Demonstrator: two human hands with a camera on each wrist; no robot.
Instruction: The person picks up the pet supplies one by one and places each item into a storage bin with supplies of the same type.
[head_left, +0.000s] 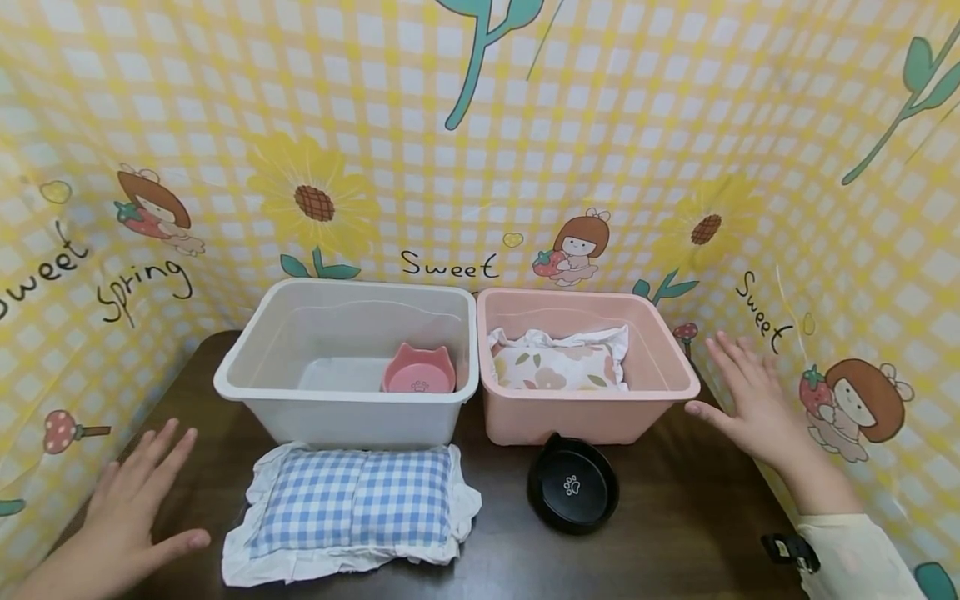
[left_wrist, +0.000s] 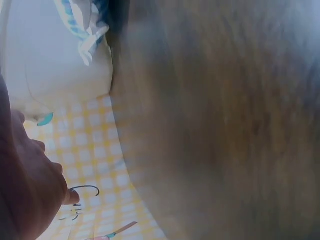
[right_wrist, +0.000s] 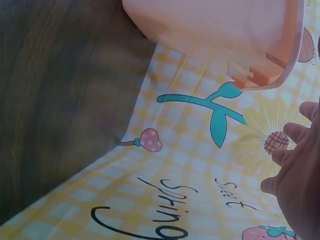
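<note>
My left hand is spread beside a blue-and-white checked cushion with a white ruffled edge, holding nothing. On the other side, my right hand has its fingers extended by the pink bin. Its thumb tip is close to that bin's corner; I cannot tell whether they touch. Inside the pink bin lies a floral cushion. A pink cat-eared bowl sits in the light grey bin. In front of the pink bin, a black bowl with a paw print rests on the table.
The two bins stand side by side at the back of the dark wooden table. A yellow checked cloth printed with flowers and figures surrounds the table at the back and both sides.
</note>
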